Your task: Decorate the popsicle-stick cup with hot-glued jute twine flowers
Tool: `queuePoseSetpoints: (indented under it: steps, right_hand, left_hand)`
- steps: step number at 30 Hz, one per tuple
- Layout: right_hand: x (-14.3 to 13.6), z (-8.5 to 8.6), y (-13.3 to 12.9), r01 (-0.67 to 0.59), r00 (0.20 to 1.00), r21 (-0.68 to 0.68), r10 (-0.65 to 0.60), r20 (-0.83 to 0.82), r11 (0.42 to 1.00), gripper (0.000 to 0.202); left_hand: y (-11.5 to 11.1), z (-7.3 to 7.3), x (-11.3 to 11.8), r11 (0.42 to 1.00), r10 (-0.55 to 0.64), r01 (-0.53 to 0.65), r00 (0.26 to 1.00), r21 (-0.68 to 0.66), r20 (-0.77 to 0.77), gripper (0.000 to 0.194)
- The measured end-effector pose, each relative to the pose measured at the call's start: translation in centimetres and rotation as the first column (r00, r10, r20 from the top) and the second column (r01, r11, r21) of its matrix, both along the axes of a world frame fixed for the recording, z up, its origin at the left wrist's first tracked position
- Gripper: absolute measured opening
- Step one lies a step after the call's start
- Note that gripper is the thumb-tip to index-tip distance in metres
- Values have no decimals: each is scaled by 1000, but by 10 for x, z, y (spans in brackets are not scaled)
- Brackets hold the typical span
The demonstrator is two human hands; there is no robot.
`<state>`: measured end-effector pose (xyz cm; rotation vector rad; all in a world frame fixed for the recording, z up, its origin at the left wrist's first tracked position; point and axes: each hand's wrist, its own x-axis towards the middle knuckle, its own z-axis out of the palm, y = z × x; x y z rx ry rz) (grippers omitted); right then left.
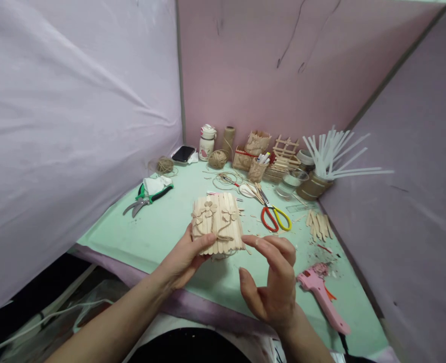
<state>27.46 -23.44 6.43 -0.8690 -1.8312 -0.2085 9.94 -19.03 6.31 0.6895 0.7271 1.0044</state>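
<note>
A small holder made of pale wooden sticks (223,217), with flower shapes and twine stems on its front, is held above the table. My left hand (187,254) grips its lower left side, thumb across the front and the other fingers behind. Near its lower right corner is my right hand (274,280), thumb and fingers apart and nothing between them. The index fingertip is at the holder's right edge; whether it touches cannot be made out.
Red and yellow scissors (270,214) lie behind the holder, green-handled pruners (143,199) at left. A pink glue gun (323,297) and loose wooden sticks (319,225) are at right. Along the back stand a white bottle (207,142), twine balls (217,159) and glue sticks (331,151).
</note>
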Motion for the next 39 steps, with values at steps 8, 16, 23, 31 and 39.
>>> queuePoseSetpoints:
  steps: [8, 16, 23, 31, 39]
  right_hand:
    - [3, -7, 3, 3, 944, 24, 5, -331, 1000, 55]
    - [10, -16, 35, 137, 978, -442, -192, -80, 886, 16]
    - [-28, -25, 66, 211, 908, -728, 145, 393, 652, 39]
    - [-12, -27, 98, 192, 959, -640, -5, 283, 744, 14]
    - [86, 65, 107, 365, 752, -195, -412, -515, 910, 15]
  left_hand:
    - [15, -5, -14, 999, 33, -32, 999, 16, -13, 82]
    - [69, 1, -57, 983, 136, -136, 991, 126, 4, 65]
    - [84, -14, -65, 971, 162, -163, 987, 174, 16, 72]
    - [103, -31, -78, 949, 116, -96, 992, 302, -49, 93]
    - [126, -43, -95, 901, 145, -10, 950, 435, -277, 117]
